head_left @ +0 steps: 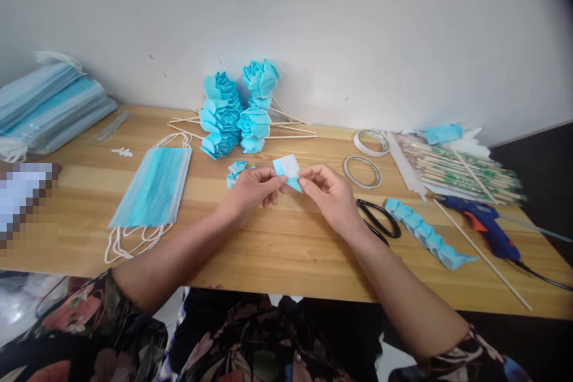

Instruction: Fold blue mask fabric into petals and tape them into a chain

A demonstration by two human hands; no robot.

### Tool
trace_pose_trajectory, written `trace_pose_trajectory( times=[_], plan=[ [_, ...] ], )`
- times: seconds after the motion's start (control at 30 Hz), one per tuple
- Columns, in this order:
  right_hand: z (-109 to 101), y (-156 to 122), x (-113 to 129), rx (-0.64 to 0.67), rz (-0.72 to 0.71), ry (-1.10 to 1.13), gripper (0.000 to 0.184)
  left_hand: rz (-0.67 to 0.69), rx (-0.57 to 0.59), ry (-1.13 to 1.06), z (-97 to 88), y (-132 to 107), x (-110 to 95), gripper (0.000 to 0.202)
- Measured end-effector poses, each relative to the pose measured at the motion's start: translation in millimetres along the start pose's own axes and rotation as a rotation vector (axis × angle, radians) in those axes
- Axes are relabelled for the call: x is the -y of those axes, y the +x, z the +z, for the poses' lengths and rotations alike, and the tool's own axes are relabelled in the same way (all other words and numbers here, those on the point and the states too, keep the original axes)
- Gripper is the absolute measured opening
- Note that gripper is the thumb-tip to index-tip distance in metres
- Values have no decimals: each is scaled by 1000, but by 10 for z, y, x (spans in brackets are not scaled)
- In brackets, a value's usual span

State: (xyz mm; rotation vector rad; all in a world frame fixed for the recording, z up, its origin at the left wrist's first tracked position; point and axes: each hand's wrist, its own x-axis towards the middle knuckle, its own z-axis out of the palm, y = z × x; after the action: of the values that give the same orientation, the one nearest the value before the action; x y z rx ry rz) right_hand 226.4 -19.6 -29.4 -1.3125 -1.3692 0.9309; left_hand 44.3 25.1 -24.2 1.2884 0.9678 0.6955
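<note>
The left hand [257, 188] pinches one edge of a small blue-and-white piece [286, 165], thumb pressed closed against the fingers. The right hand [329, 191] grips its opposite edge, thumb and forefinger shut on it. The piece sits at the centre of the clock: blue flowers [221, 113] at eleven, stacked masks [152, 188] at nine, black scissor handles [380, 218] at four.

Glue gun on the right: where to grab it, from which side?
By the handle of the blue glue gun, probably best with the right hand from the near right: the handle slants that way, the orange trigger sits on its left, and the nozzle points left, away from the grip. The cord leaves the handle's base.
</note>
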Motion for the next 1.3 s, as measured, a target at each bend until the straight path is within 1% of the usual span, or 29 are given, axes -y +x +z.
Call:
trace_pose_trajectory(
  times=[0.1,0.17,0.23,0.33,0.43,0.5,0.6,0.7,0.8,0.93,1.0,1.13,1.3],
  plan=[
    [-14,4,-7,-15,30,95,27,-1,10,10,-2,-2,-4,28],
    [-20,6,-14,-2,47,137,34,-4,19,35,1,-7,-17,29],
    [-16,7,-25,37,46,152,39,-7,23,75,7,-13,-29,29],
    [7,7,-51,96,14,112,48,10,19,128,18,-16,-38,29],
    [29,9,-70,129,15,87,52,55,-17,110,26,-16,-34,28],
    [34,14,-72,134,36,119,54,93,-35,67,27,-14,-27,27],
    [28,27,-60,102,51,170,56,104,-11,18,19,-11,-12,27],
    [22,30,-38,86,60,176,53,79,1,20,8,-11,-6,27],
    [20,21,-12,97,66,164,44,62,10,40,6,-20,-18,28],
    [10,10,-3,77,76,122,38,3,87,119,24,-40,-40,25],
    [1,7,-12,63,68,90,31,-11,108,157,33,-44,-37,25],
    [-23,1,-48,38,12,42,17,-3,102,166,31,-33,-20,28],
    [-33,6,-76,11,-41,-8,12,-8,91,151,10,-23,-42,32]
  ],
)
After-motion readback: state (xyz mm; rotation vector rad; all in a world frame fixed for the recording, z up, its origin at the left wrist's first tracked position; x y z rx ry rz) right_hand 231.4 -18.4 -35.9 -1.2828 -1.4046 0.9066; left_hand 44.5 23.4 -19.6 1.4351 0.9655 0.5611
